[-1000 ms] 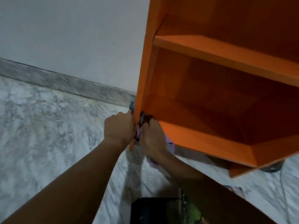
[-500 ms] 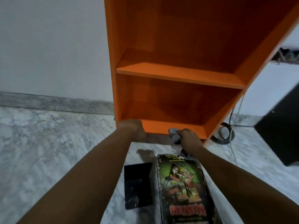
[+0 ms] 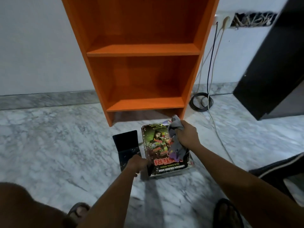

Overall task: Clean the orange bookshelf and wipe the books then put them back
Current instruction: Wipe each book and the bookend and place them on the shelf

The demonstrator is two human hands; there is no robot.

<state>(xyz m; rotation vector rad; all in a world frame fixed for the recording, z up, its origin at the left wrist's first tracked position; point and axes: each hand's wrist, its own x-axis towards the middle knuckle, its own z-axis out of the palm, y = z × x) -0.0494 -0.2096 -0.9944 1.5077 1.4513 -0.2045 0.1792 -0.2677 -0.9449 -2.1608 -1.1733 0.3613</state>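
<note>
- Floor [image 3: 49, 145]: grey marble. You're crouched on it, so the books lie w/in reach in front of the shelf.
- Shelf [image 3: 143, 50]: orange, upright vs. the white wall. Both visible compartments are bare, prob. emptied so the boards can be wiped. Boards look even-coloured; no dust I can make out.
- Stack [image 3: 154, 145]: books lie flat on the floor just in front of the shelf's base, btwn your arms. Top cover is glossy dark green w/ red lettering and pale speckles (dust or wear, can't tell). Edges look worn.
- Black book [image 3: 127, 143]: thin, flat on the floor just left of the stack, speckled too.
- Cloth [image 3: 176, 142]: grey w/ a purple patch at the lower end, bunched. It hangs over the stack's right half, held there, I'd judge, to wipe the top cover.
- Right hand [image 3: 186, 135]: clenched round the cloth's upper part, above the stack's far-right corner.
- Left hand [image 3: 137, 163]: at the stack's near-left corner, prob. to steady or lift the top book. Fingers are hidden, so can't tell if it grips or only touches.
</note>
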